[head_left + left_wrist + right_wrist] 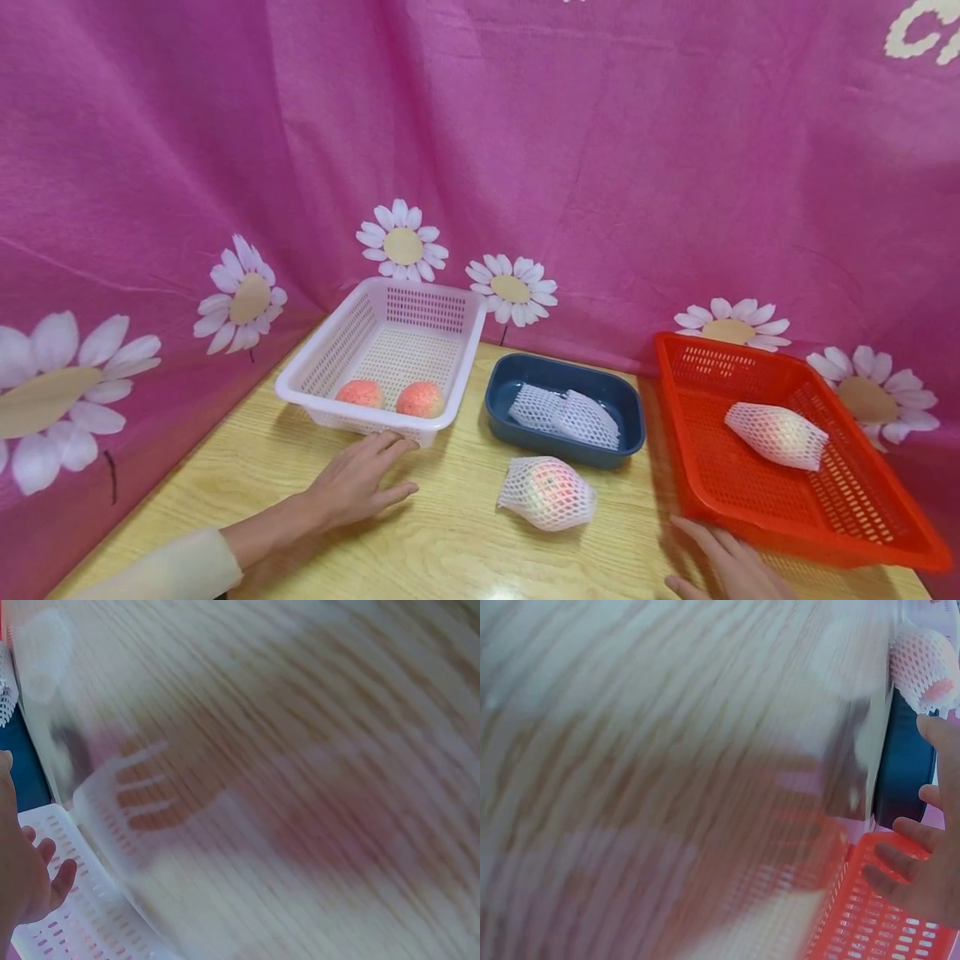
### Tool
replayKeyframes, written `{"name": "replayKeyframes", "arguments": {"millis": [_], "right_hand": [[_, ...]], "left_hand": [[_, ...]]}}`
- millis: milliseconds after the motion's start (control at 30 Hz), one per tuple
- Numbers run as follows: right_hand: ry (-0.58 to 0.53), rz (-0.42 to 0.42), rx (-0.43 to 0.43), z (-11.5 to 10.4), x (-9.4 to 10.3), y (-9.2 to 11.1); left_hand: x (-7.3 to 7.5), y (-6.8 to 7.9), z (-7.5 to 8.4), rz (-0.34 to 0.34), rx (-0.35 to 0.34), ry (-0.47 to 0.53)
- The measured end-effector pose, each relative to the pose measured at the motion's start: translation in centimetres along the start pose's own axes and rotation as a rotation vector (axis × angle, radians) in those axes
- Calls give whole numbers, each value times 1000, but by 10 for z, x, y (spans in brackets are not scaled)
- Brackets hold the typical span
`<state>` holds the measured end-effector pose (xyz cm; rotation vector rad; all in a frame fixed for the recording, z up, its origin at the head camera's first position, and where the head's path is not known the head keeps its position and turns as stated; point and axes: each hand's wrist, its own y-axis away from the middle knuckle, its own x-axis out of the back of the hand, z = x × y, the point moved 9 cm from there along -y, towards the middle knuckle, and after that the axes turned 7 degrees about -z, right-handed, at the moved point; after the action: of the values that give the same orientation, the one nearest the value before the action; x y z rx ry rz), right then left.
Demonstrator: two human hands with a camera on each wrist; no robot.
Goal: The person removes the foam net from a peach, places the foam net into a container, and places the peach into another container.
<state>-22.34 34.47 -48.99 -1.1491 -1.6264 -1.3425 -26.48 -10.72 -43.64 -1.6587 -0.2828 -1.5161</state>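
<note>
My left hand (358, 483) is at the near side of the white basket (303, 390), fingers extended and nothing in them. Two peaches (420, 400) lie inside that basket at its near end. On the table between my hands sits a peach in a white foam net (551, 493). Low in the head view, my right hand (726, 560) is by the near left corner of the red basket (806, 537), partly cut off by the frame. It holds nothing, and its fingers look spread in the right wrist view. Another netted fruit (780, 435) lies in the red basket.
A dark blue tub (517, 433) stands between the two baskets and contains white foam nets (570, 414). Behind everything hangs a magenta cloth (585, 167) printed with daisies. The wooden table (442, 542) is glossy and reflects the hands in both wrist views.
</note>
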Motion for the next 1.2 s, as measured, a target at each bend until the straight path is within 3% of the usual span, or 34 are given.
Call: {"name": "replayKeyframes", "arguments": {"millis": [367, 800, 1200], "right_hand": [[-7, -4, -1, 1, 3, 4], [-92, 37, 130, -50, 21, 7], [-193, 23, 222, -90, 26, 0]], "left_hand": [[2, 2, -1, 8, 6, -9], [-9, -15, 21, -81, -21, 88], [-17, -35, 41, -98, -75, 128]]}}
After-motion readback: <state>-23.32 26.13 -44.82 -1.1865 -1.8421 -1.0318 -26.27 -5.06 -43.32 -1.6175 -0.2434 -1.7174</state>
